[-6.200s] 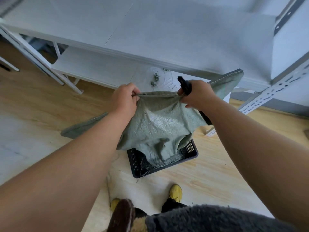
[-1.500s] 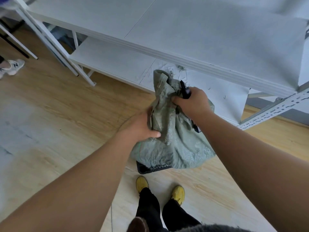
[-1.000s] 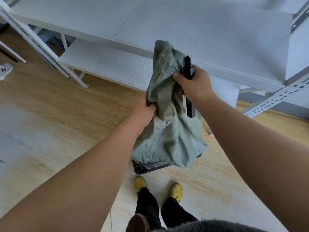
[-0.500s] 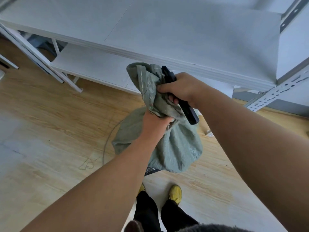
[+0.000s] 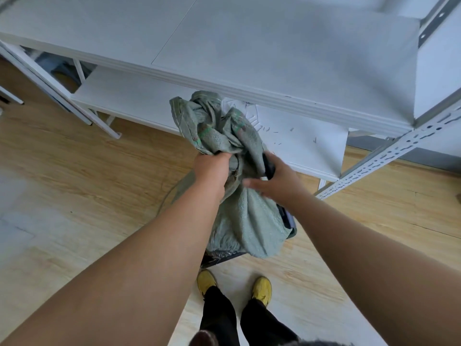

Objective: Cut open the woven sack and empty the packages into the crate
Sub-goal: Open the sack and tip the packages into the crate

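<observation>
Lowered since the earlier frame, the crumpled green woven sack (image 5: 232, 156) is now hanging bunched over the dark plastic crate (image 5: 290, 224) on the wood-grain floor (image 5: 74, 171). The left hand (image 5: 212, 171) is gripping its gathered neck in a fist. The right hand (image 5: 277, 182) is pressing against the coarse weave while pinching a slim black cutter (image 5: 269, 166), fingers blurred. White laminate shelves (image 5: 249, 58) are spanning behind.

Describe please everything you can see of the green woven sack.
The woven sack is grey-green, of coarse woven plastic-like cloth, with faint green and red printing near the top. It is limp, crumpled and bunched into a bundle, held in the air before the white shelf. The left hand grips its gathered middle; the right hand, also holding a black tool, touches its side. Its lower end hangs over the dark crate.
</observation>
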The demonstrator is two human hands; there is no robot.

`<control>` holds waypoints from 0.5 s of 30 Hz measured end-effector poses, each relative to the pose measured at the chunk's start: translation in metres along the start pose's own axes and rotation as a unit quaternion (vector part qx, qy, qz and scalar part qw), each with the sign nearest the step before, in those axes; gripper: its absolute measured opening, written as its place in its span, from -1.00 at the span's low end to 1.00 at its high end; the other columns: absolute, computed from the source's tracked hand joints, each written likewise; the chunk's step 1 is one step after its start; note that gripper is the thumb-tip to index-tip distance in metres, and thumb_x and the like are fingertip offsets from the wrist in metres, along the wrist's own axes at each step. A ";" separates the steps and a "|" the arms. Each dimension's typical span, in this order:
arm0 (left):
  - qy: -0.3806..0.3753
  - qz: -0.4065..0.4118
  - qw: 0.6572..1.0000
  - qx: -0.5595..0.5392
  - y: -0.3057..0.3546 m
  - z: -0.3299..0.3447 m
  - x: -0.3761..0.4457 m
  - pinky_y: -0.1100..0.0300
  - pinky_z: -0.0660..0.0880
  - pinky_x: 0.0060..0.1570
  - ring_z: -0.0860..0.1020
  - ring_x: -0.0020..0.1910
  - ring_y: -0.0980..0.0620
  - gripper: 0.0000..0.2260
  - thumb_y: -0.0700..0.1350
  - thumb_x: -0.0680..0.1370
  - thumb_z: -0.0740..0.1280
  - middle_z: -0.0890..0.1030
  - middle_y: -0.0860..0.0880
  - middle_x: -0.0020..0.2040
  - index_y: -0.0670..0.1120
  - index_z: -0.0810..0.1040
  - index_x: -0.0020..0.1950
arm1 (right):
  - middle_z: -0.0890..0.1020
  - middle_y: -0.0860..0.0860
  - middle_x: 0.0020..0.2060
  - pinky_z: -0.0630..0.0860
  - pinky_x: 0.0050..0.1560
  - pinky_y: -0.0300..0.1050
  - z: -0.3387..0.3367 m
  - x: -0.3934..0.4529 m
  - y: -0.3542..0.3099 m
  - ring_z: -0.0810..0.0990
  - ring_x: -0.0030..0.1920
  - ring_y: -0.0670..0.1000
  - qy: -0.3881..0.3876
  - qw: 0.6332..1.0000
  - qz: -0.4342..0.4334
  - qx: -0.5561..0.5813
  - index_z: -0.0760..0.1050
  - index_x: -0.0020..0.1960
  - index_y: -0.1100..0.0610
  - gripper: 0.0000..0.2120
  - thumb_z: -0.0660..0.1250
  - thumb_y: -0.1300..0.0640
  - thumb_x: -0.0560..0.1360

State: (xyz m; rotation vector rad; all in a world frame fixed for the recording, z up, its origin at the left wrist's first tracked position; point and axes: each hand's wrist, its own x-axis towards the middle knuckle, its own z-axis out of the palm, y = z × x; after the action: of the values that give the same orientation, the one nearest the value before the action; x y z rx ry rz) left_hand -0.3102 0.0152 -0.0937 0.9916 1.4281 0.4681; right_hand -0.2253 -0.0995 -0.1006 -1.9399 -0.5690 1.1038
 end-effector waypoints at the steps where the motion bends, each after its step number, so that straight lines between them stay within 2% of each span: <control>1: -0.014 -0.003 1.000 0.002 0.002 0.003 -0.002 -0.06 0.62 -0.03 0.65 -0.04 -0.16 -0.83 -0.14 0.43 0.41 0.67 -0.11 -0.03 -0.08 0.57 0.01 | 0.58 -0.02 0.05 0.50 -0.46 -0.35 0.007 0.000 -0.004 0.59 -0.28 -0.08 -0.021 1.000 -0.013 0.007 0.34 0.39 0.03 -0.26 0.59 0.08 0.30; 3: -0.049 0.006 0.999 0.000 0.010 0.007 -0.006 -0.14 0.62 -0.05 0.66 -0.07 -0.14 -0.73 -0.09 0.35 0.42 0.68 -0.09 -0.05 -0.08 0.59 0.03 | 0.58 -0.03 -0.14 0.47 -0.46 -0.30 0.014 0.002 -0.017 0.52 -0.38 -0.13 -0.022 0.999 -0.050 0.001 0.43 0.21 0.06 -0.46 0.58 0.10 0.32; 5: -0.096 0.030 0.995 -0.017 0.020 0.008 -0.008 -0.05 0.63 -0.04 0.67 -0.04 -0.06 -0.57 0.00 0.25 0.44 0.69 -0.04 -0.02 -0.05 0.59 0.10 | 0.57 -0.11 -0.23 0.45 -0.31 -0.27 0.013 0.006 -0.027 0.54 -0.31 -0.13 0.056 0.994 -0.095 -0.025 0.47 0.08 0.03 -0.64 0.53 0.09 0.35; 7: -0.139 0.067 0.988 -0.020 0.025 0.003 -0.010 0.08 0.61 0.00 0.66 0.00 0.04 -0.48 0.07 0.22 0.49 0.69 0.02 0.03 -0.02 0.59 0.15 | 0.61 -0.10 -0.21 0.47 -0.13 -0.17 0.005 0.011 -0.033 0.59 -0.15 -0.04 0.126 0.984 -0.121 -0.034 0.53 0.08 0.04 -0.73 0.46 0.10 0.41; 9: -0.152 0.116 0.981 0.033 0.023 -0.005 -0.014 0.10 0.56 0.11 0.63 0.06 0.10 -0.47 0.14 0.23 0.52 0.67 0.09 0.07 0.04 0.59 0.16 | 0.63 -0.05 -0.18 0.50 -0.06 -0.11 -0.001 0.012 -0.038 0.60 -0.08 0.02 0.125 0.984 -0.116 -0.048 0.55 0.11 0.07 -0.74 0.42 0.10 0.44; 11: -0.157 0.157 0.970 0.101 0.015 -0.013 -0.017 0.07 0.50 0.22 0.58 0.12 0.13 -0.43 0.17 0.25 0.53 0.63 0.12 0.12 0.04 0.56 0.21 | 0.59 -0.08 -0.25 0.48 -0.13 -0.11 -0.004 0.013 -0.045 0.58 -0.13 0.03 0.126 0.983 -0.112 -0.068 0.55 0.03 0.06 -0.82 0.39 0.13 0.43; 13: -0.141 0.216 0.952 0.167 0.002 -0.024 -0.014 0.10 0.43 0.27 0.50 0.20 0.12 -0.36 0.09 0.31 0.55 0.52 0.11 0.24 -0.01 0.44 0.32 | 0.54 -0.09 -0.35 0.41 -0.23 -0.14 -0.006 0.015 -0.053 0.52 -0.23 0.02 0.164 0.976 -0.122 -0.069 0.52 -0.08 0.08 -0.90 0.36 0.16 0.40; 15: -0.116 0.231 0.936 0.241 -0.014 -0.034 -0.013 0.12 0.36 0.26 0.41 0.30 0.07 -0.28 0.04 0.34 0.54 0.41 0.09 0.32 0.03 0.31 0.42 | 0.56 -0.05 -0.36 0.46 -0.25 -0.12 -0.008 0.019 -0.057 0.54 -0.29 0.03 0.172 0.978 -0.097 -0.062 0.52 -0.14 0.07 -0.92 0.37 0.12 0.38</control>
State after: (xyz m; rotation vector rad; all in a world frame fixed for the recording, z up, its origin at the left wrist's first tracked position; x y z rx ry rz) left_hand -0.3485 0.0069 -0.0919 1.7402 1.1076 0.3238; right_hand -0.2085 -0.0573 -0.0601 -2.0717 -0.6296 0.6050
